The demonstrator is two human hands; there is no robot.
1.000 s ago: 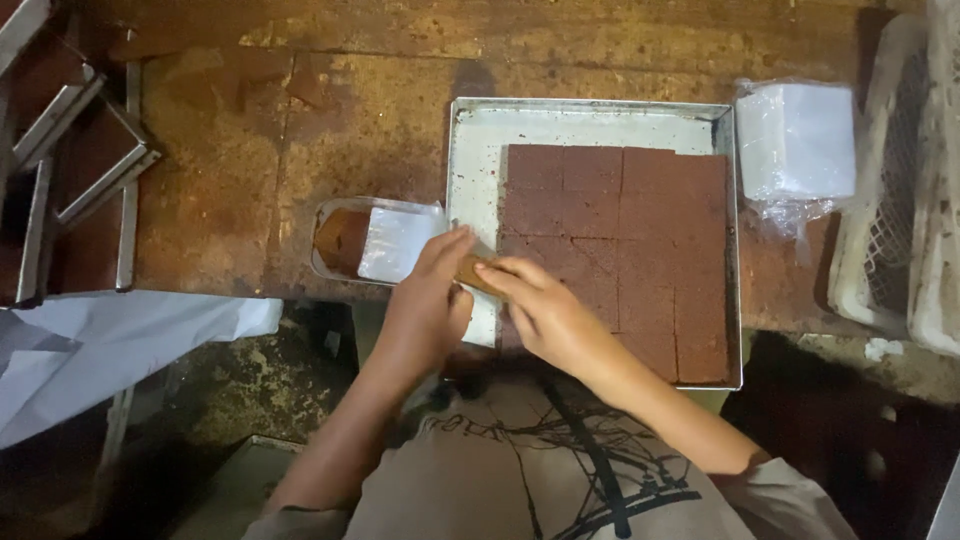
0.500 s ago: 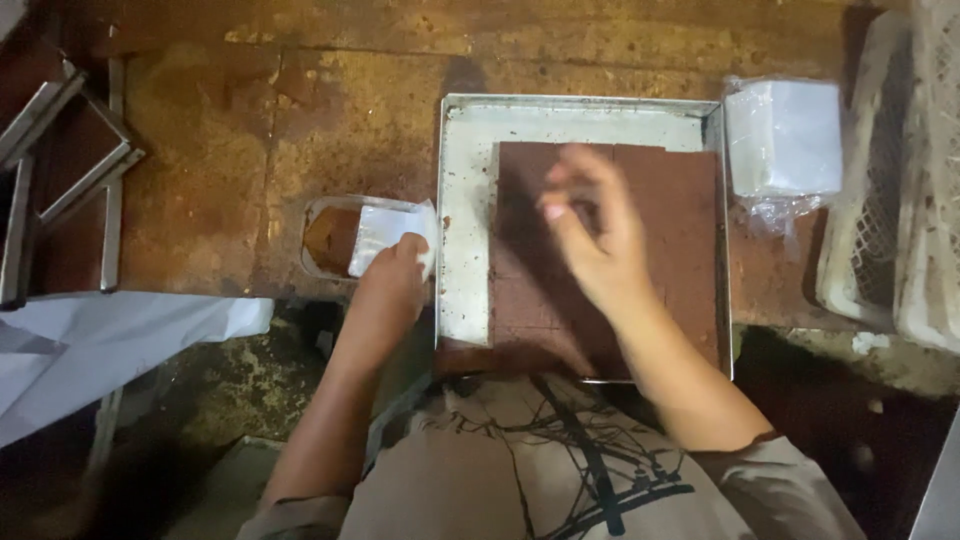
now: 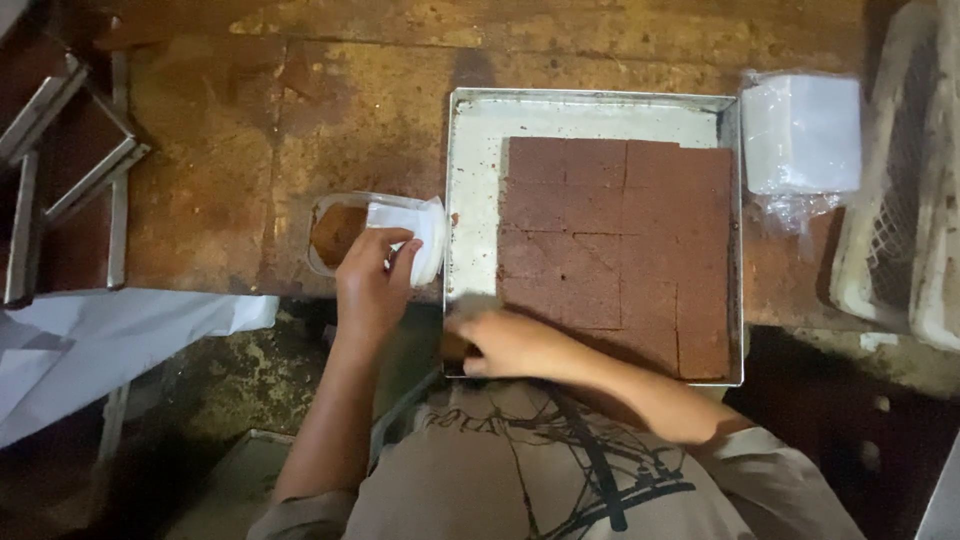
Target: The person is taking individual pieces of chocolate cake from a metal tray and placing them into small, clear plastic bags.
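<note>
A metal tray (image 3: 600,98) lies on the worn brown table and holds a brown cake slab (image 3: 620,240) cut into squares. Left of the tray sits a small clear plastic container (image 3: 335,235) with a brown piece inside and a white lid (image 3: 425,235) folded up at its right side. My left hand (image 3: 372,280) grips that lid and the container's near edge. My right hand (image 3: 510,345) is at the tray's near left corner with its fingers curled by the cake's edge. What the fingers hold, if anything, is hidden.
A wrapped stack of clear plastic containers (image 3: 800,130) stands right of the tray. White crates (image 3: 900,210) fill the far right. Metal racks (image 3: 70,170) lean at the left, with a white sheet (image 3: 100,340) below them. The table's near edge runs under my arms.
My right hand has dropped from above the cake's middle to the tray's near left corner. My left hand has stayed at the small container.
</note>
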